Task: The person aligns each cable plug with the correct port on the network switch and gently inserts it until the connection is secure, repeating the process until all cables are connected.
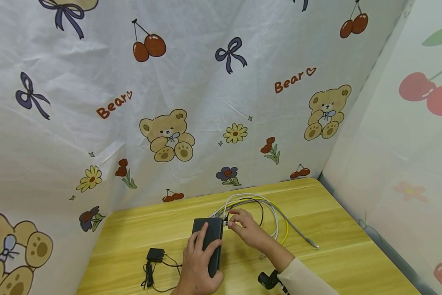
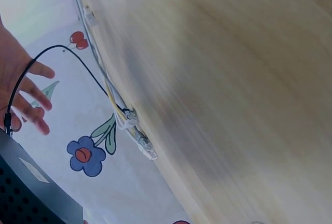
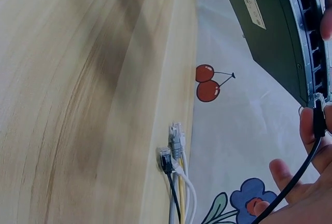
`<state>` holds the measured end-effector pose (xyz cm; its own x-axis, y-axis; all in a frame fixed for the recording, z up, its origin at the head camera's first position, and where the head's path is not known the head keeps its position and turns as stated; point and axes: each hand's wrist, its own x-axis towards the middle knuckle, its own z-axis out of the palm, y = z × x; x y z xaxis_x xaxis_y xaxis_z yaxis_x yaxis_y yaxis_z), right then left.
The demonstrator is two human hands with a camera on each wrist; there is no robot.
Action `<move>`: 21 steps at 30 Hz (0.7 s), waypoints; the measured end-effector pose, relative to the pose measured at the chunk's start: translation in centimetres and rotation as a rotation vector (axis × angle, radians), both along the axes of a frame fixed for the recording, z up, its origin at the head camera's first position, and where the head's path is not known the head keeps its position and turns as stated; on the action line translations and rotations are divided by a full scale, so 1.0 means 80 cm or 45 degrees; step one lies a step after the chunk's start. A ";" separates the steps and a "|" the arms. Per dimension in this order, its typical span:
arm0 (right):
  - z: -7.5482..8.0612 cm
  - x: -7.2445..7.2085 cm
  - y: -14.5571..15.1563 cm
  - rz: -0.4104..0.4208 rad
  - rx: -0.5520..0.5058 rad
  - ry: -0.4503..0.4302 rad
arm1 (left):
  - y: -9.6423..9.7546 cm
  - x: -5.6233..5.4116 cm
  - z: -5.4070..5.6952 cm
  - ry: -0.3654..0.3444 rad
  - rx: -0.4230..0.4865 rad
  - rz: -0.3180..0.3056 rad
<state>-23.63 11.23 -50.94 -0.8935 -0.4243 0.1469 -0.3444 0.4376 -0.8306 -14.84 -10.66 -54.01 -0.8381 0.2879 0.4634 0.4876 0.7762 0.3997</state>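
Black switch runs lengthwise up the frame's lower centre, ports rightward. I see the left hand gripping it, the right hand pinching a plug.

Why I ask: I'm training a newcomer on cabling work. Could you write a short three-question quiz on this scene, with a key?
1. Multiple choice: what colour is the cable whose plug the right hand holds?
A) Yellow
B) Black
C) White

2. True or false: in the head view, the black adapter lies to the left of the dark box.

3. Fill in the blank: in the right wrist view, a row of ____ runs along one edge of the dark box, which the left hand holds.

Key:
1. B
2. True
3. Ports
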 end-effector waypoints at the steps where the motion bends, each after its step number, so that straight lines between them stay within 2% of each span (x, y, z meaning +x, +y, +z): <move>1: 0.000 0.000 0.000 0.001 0.003 0.000 | 0.000 0.000 0.000 -0.006 -0.003 -0.001; 9: 0.001 0.001 0.000 0.008 0.013 -0.021 | 0.001 0.000 0.001 0.012 -0.051 0.009; 21: 0.002 -0.001 -0.004 -0.008 0.054 -0.030 | -0.003 -0.003 0.000 0.064 -0.214 0.005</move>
<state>-23.75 10.92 -50.75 -0.8992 -0.4240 0.1079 -0.3221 0.4745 -0.8192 -15.07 -10.88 -54.01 -0.8164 0.3617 0.4501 0.5005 0.8319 0.2394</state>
